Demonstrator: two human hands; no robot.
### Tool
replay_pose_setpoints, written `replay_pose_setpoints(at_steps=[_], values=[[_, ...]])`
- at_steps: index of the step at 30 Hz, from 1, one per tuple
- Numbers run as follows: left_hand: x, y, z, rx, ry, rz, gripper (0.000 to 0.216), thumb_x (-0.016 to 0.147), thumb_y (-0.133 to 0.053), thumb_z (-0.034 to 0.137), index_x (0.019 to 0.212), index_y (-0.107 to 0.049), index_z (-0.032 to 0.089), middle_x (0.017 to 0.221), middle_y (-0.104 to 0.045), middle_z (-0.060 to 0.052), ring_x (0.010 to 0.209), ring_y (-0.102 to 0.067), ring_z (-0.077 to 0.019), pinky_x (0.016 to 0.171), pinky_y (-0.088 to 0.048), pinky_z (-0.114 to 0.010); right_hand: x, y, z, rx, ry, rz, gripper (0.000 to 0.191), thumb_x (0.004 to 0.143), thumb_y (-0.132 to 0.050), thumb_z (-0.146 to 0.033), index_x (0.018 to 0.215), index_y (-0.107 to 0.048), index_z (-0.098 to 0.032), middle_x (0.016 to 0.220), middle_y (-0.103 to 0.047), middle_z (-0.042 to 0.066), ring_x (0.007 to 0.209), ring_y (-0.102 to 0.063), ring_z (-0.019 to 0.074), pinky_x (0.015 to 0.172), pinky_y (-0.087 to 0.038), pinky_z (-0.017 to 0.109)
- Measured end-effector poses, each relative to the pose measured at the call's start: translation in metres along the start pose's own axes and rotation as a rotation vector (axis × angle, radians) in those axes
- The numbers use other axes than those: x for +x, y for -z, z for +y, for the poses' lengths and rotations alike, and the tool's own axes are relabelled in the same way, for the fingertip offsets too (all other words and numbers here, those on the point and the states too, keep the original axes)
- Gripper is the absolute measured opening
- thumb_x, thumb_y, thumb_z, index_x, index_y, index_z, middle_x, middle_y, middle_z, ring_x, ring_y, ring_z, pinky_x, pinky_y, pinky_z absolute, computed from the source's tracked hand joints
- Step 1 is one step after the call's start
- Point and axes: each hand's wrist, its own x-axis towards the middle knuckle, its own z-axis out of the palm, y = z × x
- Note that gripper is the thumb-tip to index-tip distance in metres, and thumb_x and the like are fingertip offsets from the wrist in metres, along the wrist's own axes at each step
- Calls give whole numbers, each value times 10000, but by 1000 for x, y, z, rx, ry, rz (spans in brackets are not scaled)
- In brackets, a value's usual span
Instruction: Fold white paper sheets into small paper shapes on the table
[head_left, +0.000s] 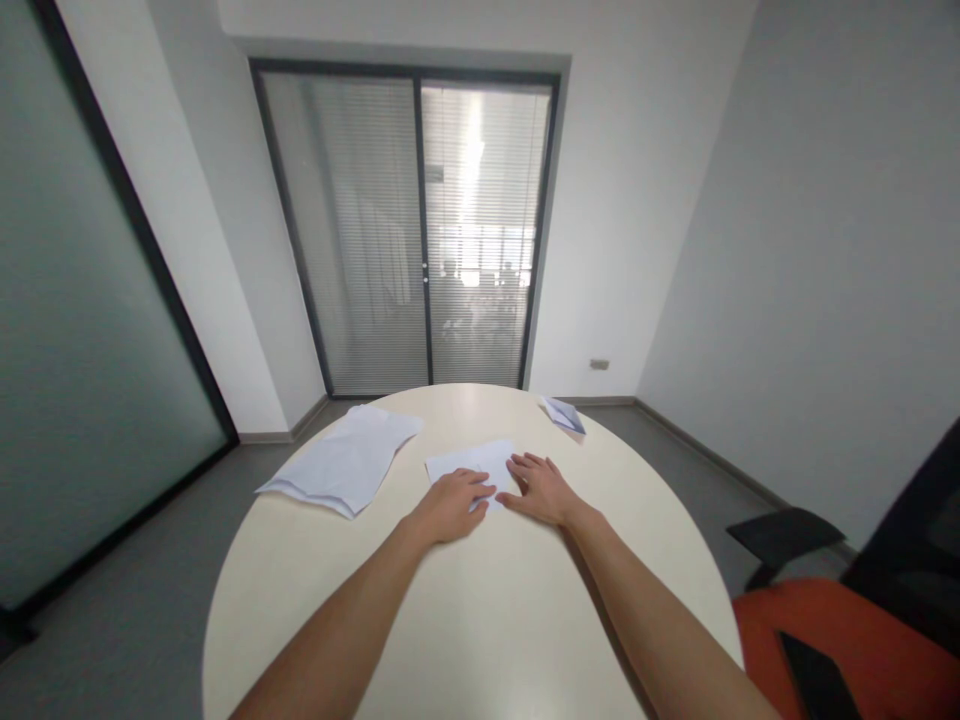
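Observation:
A white sheet of paper [480, 456], partly folded, lies flat on the round table in front of me. Over its left and lower part rests my left hand [454, 503], palm down with the fingers stretched to the right. My right hand [541, 488] lies at the paper's right edge, fingers spread and thumb pointing left. The two thumbs are close together but apart. Both hands cover parts of the paper, so its folds show only in part. Neither hand is wrapped around anything.
On the table's [480, 620] left side lies a stack of white paper [352, 455], its corners past the edge. A folded paper piece [562, 415] sits at the far right. An orange chair [847, 650] with black armrests stands at right. Beyond is a glass door [375, 250] with blinds.

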Motion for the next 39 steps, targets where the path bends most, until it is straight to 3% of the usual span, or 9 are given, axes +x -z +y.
replay_pose_setpoints(at_steps=[7, 18, 23, 28, 33, 39], values=[[-1, 1, 1, 15, -1, -15, 400, 967, -472, 300, 1330, -631, 242, 1441, -570, -74, 1299, -519, -255, 1117, -402, -438, 0, 0, 1, 41, -11, -31, 864, 804, -560, -745, 1482, -480, -215, 1577, -382, 152, 1458, -299, 387, 1174, -156, 616], [-2, 2, 1, -16, 19, -25, 415, 962, -481, 304, 1352, -607, 242, 1461, -548, -89, 1329, -495, -276, 1133, -375, -474, 0, -6, 5, 55, -8, 0, 816, 820, -562, -734, 1468, -501, -242, 1565, -409, 138, 1449, -314, 388, 1170, -158, 609], [-1, 4, 0, -14, 11, -39, 406, 954, -499, 311, 1337, -622, 252, 1443, -565, -82, 1316, -502, -278, 1127, -379, -482, 1, -8, 8, 41, 4, 70, 611, 906, -536, -608, 1400, -568, -251, 1513, -488, 114, 1414, -382, 346, 1152, -236, 556], [-2, 7, 4, -43, -25, -44, 392, 924, -549, 320, 1291, -662, 242, 1402, -595, -86, 1288, -523, -268, 1127, -388, -454, 3, -2, 6, 26, -8, 163, 358, 923, -547, -415, 1181, -698, -216, 1255, -681, 101, 1200, -579, 259, 1066, -370, 415], [-3, 7, 7, -86, -44, -50, 395, 902, -579, 317, 1280, -673, 248, 1403, -594, -89, 1293, -521, -266, 1121, -399, -445, 4, 4, 6, -15, -67, 217, 292, 915, -538, -343, 1049, -747, -189, 1100, -730, 105, 1090, -629, 241, 1012, -407, 346], [-2, 3, 6, -78, -41, -40, 405, 934, -549, 347, 1315, -646, 250, 1435, -568, -89, 1314, -510, -264, 1136, -382, -443, 3, 2, 6, -9, -43, 237, 311, 901, -562, -364, 1081, -742, -185, 1112, -725, 105, 1100, -621, 247, 991, -431, 339]])
